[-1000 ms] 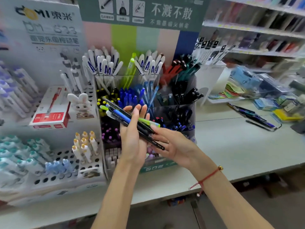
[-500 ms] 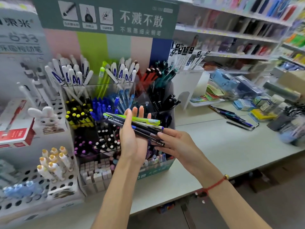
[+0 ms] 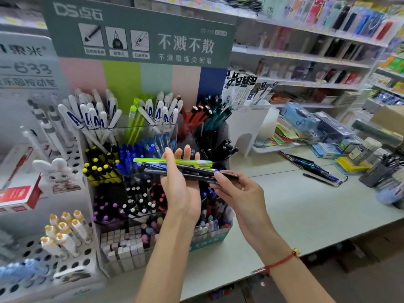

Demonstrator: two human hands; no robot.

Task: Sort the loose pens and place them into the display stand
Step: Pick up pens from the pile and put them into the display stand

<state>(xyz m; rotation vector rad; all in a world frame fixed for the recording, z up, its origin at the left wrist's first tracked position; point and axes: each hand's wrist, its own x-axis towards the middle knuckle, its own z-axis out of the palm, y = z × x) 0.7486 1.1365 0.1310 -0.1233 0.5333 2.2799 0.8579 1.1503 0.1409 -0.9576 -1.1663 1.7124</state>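
My left hand (image 3: pixel 180 189) holds a bundle of loose pens (image 3: pixel 175 168) crosswise in front of the display stand (image 3: pixel 209 239): a lime-green pen (image 3: pixel 153 161) on top, dark blue and black ones under it. My right hand (image 3: pixel 238 193) pinches the right end of a black pen (image 3: pixel 227 174) at the bottom of the bundle. The tiered stand behind holds compartments of white, green, red, teal, blue, yellow-capped and black pens.
More loose pens (image 3: pixel 314 169) lie on the grey counter (image 3: pixel 306 211) to the right. A white rack with holes (image 3: pixel 72 265) stands at the left, a white holder (image 3: pixel 247 125) right of the stand, and boxed goods (image 3: pixel 328 136) further right. Shelves fill the background.
The view has swung right and closer. The bundle has turned from slanted to nearly level, and my right hand has shifted to the right end of the black pen.
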